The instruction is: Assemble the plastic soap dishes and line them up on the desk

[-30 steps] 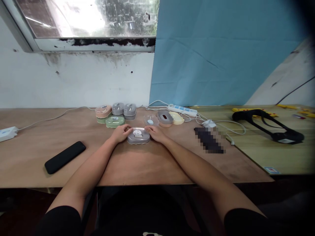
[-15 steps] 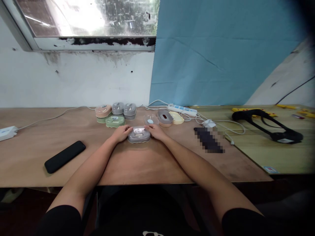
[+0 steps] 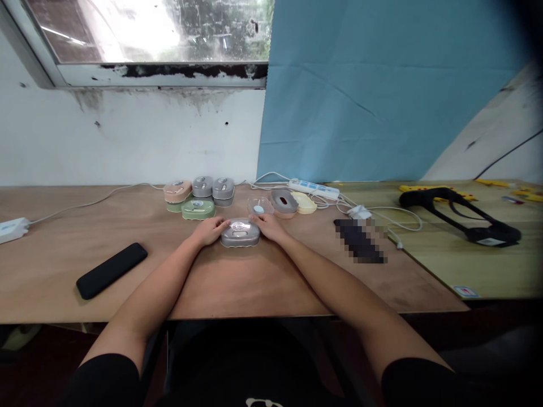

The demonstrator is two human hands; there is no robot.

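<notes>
Wooden table (image 3: pixel 254 282): boxes (image 3: pixel 199 195) behind gray box (image 3: pixel 240 233).

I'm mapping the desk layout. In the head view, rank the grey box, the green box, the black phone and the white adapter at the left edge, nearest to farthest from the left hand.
1. grey box: touching the left hand, just to its right.
2. green box: just behind the hand.
3. black phone: well to the left, nearer the front edge.
4. white adapter: at the table's far left edge.

Daylight glared from the window (image 3: pixel 148 28) at 11 o'clock; edges bowed, corners darkened, worktop (image 3: pixel 63 254) evenly lit.
</notes>
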